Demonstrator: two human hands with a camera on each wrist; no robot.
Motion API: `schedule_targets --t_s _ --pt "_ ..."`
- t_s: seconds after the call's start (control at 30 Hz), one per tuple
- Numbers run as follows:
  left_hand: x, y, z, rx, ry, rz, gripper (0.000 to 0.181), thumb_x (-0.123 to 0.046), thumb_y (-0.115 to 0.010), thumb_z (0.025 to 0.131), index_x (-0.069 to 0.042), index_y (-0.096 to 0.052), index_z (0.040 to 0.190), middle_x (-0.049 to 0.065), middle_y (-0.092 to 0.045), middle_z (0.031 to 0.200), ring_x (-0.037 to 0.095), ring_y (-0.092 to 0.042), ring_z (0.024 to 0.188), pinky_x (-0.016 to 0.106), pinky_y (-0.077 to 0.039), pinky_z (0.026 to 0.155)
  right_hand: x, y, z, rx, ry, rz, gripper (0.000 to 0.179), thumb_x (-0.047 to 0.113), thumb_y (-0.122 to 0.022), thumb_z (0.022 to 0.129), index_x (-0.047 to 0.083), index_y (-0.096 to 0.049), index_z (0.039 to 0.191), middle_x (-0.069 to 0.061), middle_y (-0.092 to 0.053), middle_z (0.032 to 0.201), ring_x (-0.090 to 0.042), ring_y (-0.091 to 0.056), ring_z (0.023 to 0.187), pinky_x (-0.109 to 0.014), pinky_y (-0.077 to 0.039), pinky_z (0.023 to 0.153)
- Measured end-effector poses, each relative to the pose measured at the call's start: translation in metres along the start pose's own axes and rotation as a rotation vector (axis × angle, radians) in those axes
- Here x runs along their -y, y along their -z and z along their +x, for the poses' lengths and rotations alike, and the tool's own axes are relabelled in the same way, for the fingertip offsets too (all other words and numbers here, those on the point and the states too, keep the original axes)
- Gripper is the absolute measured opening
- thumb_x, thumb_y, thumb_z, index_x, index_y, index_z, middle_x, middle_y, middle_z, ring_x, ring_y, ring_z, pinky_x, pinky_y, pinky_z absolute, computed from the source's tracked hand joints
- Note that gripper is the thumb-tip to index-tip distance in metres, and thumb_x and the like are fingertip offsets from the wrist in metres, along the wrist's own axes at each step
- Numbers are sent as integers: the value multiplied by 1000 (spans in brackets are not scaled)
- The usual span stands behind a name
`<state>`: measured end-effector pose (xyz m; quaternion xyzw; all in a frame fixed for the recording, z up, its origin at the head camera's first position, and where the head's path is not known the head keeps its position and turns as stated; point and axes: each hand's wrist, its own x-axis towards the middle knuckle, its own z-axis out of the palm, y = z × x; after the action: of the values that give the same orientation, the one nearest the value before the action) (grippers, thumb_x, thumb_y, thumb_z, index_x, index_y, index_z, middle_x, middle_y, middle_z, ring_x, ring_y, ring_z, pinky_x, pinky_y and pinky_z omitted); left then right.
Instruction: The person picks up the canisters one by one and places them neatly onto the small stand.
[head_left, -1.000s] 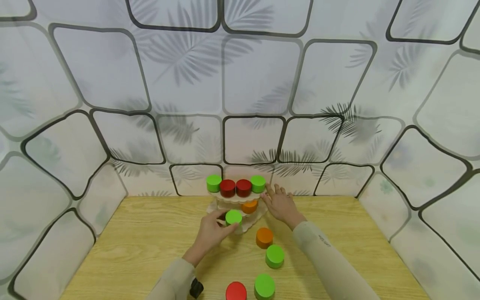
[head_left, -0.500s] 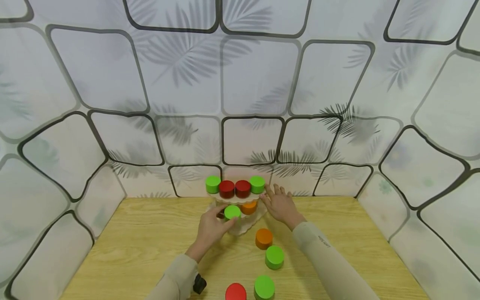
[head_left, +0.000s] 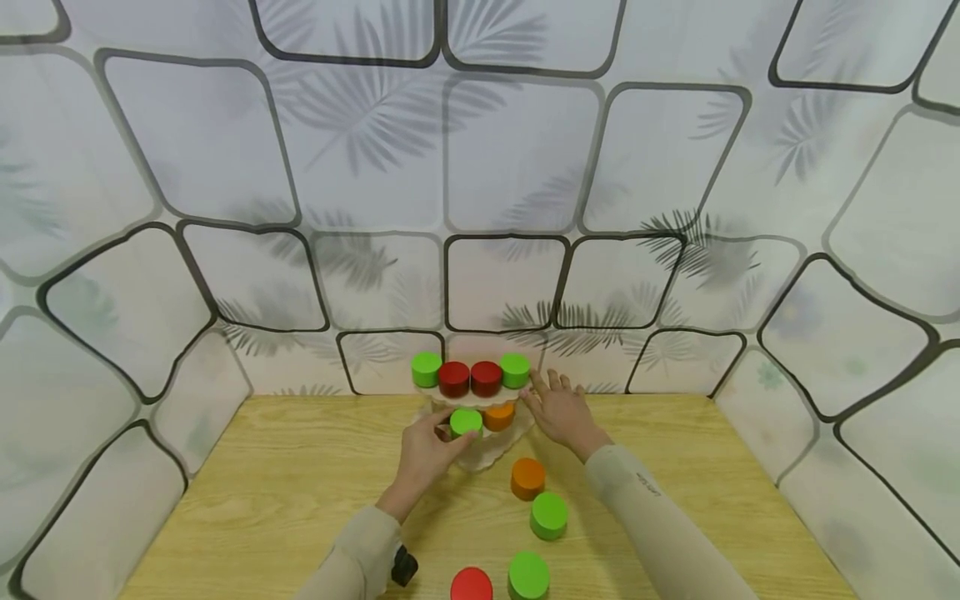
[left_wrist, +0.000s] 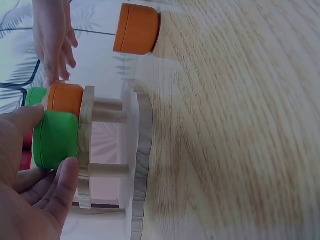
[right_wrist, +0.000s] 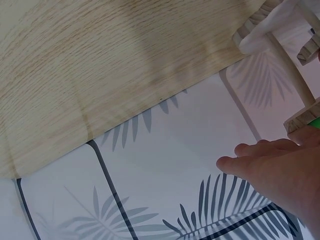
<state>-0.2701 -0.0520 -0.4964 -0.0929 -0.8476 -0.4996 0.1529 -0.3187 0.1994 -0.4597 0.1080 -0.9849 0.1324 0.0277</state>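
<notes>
A tiered wooden stand (head_left: 483,455) with scalloped edges stands near the back wall. My left hand (head_left: 424,454) pinches a green cylinder (head_left: 467,422) between thumb and fingers, close over the middle tier. Right beside it on that tier sits an orange cylinder (head_left: 498,416). The left wrist view shows a thin seam round the green cylinder, its flat base at the tier's board. My right hand (head_left: 562,413), fingers extended, touches the right edge of the top tier (head_left: 480,399). Two dark red cylinders (head_left: 453,379) stand up there between two green ones (head_left: 427,369).
On the wooden table (head_left: 285,483), in front of the stand, are an orange cylinder (head_left: 528,479), two more green cylinders (head_left: 549,516) and a red one (head_left: 472,585). Patterned cloth walls (head_left: 510,279) close in the back and both sides.
My left hand has moved forward with the green cylinder, bringing it in beside the orange one on the middle tier. The right hand has stayed at the top tier's edge.
</notes>
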Motion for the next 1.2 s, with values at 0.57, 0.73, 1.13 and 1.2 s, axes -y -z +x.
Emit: schedule_targets --t_s 0.57,0.73,1.13,1.2 --pt "3 -4 1 -61 6 -30 55 -23 -94 80 3 -76 124 17 -80 94 18 -72 74 20 -55 60 -1 -2 0 5 -7 13 66 51 -35 114 9 -34 165 -32 -31 167 -55 -31 153 -77 -24 120" --pt "6 -4 -1 -58 -2 -50 50 -15 -93 81 6 -75 122 22 -79 99 25 -77 78 24 -61 64 -1 -2 -1 10 -9 14 67 51 -34 114 9 -33 166 -32 -30 167 -55 -30 153 -77 -23 120" --pt "9 -4 1 -37 6 -65 47 -10 -89 84 10 -73 123 23 -78 102 28 -77 80 25 -61 63 1 0 -1 13 -10 14 67 51 -34 114 9 -33 166 -32 -30 167 -56 -31 153 -77 -24 120" --pt "8 -3 2 -32 12 -62 47 -10 -89 84 8 -73 124 23 -78 104 28 -77 80 25 -61 64 1 0 0 15 -10 7 67 51 -33 114 9 -33 166 -32 -31 167 -55 -31 153 -77 -24 120"
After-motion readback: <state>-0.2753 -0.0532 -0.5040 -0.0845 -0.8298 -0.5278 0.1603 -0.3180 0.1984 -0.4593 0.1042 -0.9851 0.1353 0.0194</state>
